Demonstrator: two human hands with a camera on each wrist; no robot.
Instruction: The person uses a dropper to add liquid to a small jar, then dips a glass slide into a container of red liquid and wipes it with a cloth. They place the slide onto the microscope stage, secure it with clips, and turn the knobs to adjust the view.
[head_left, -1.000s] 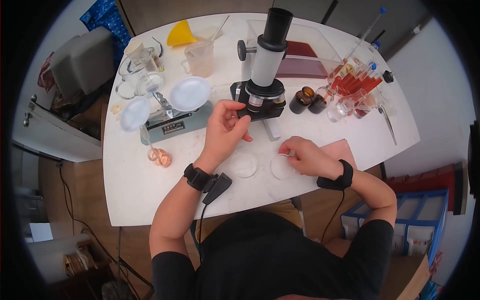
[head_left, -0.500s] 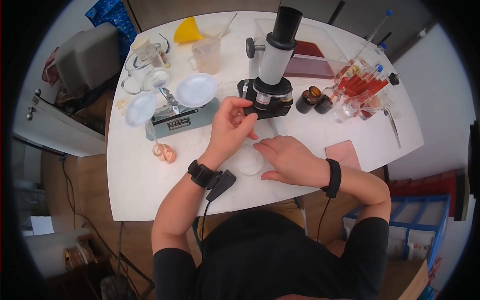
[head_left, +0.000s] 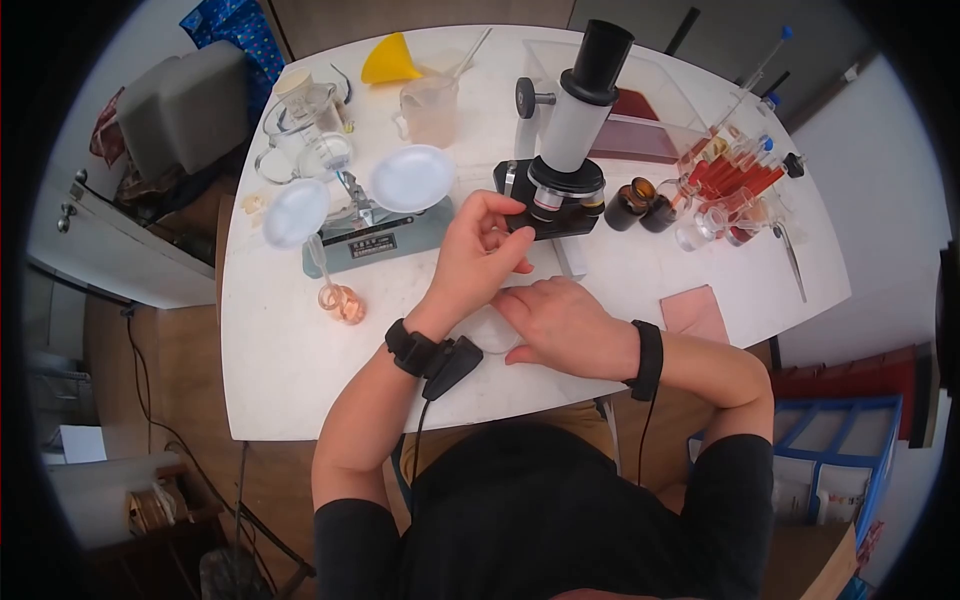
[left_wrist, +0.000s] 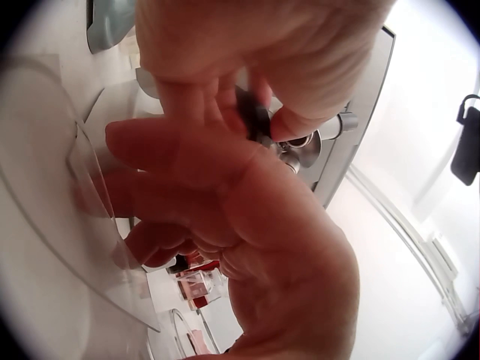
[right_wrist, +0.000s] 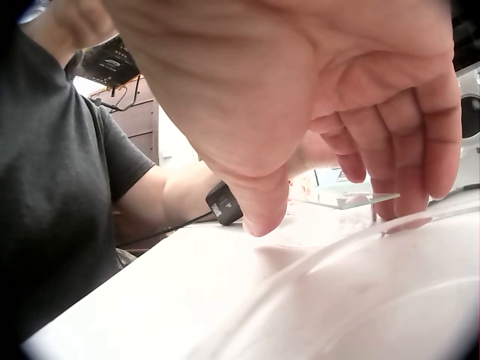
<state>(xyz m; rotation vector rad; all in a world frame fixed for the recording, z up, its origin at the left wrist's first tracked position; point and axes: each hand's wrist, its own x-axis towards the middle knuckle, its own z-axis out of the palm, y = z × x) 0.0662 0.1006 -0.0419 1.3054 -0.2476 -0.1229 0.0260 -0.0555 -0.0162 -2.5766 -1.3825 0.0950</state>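
Observation:
My left hand (head_left: pixel 478 262) grips the front left edge of the black microscope stage (head_left: pixel 562 222), index finger on top and thumb at the front edge. Between its fingers in the left wrist view shows a dark part of the microscope (left_wrist: pixel 253 116). My right hand (head_left: pixel 565 325) reaches low across to a clear round glass dish (head_left: pixel 492 338) on the white table, thumb and fingers spread apart over its side. In the right wrist view the thin edge of clear glass (right_wrist: pixel 352 199) lies between thumb and fingers. Another clear dish rim (right_wrist: pixel 315 259) sits in the foreground under the palm.
A balance (head_left: pixel 375 245) with white pans and a small flask (head_left: pixel 342 303) stand left. Behind are a plastic jug (head_left: pixel 430 108) and a yellow funnel (head_left: pixel 390 60). To the right are brown bottles (head_left: pixel 630 205), test tubes (head_left: pixel 735 175), tweezers (head_left: pixel 790 262) and a pink cloth (head_left: pixel 694 312).
My right hand has moved left from the right-hand dish to the left-hand one, its pinched fingers spreading apart. The left hand stays at the stage; the head view has shifted slightly.

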